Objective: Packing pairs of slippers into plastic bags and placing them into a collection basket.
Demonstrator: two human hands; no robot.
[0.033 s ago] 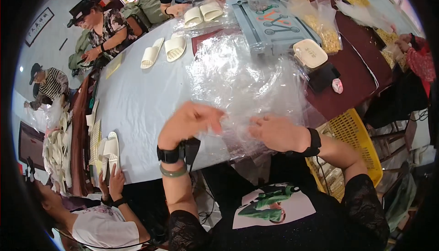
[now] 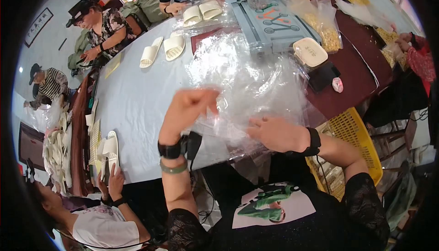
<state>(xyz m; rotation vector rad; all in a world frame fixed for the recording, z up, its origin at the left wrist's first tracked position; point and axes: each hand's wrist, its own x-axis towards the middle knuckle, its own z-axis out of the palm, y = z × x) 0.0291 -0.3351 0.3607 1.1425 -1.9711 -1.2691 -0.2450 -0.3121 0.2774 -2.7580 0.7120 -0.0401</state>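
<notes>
Left hand (image 2: 186, 109) raised with fingers pinched together; right hand (image 2: 274, 133) lies flat, fingers spread.

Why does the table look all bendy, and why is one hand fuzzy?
Head view: the fisheye lens curves the table edges and darkens the corners; the left hand is smeared by motion blur; the clear plastic bags throw white glare; the right hand looks sharper.
</notes>
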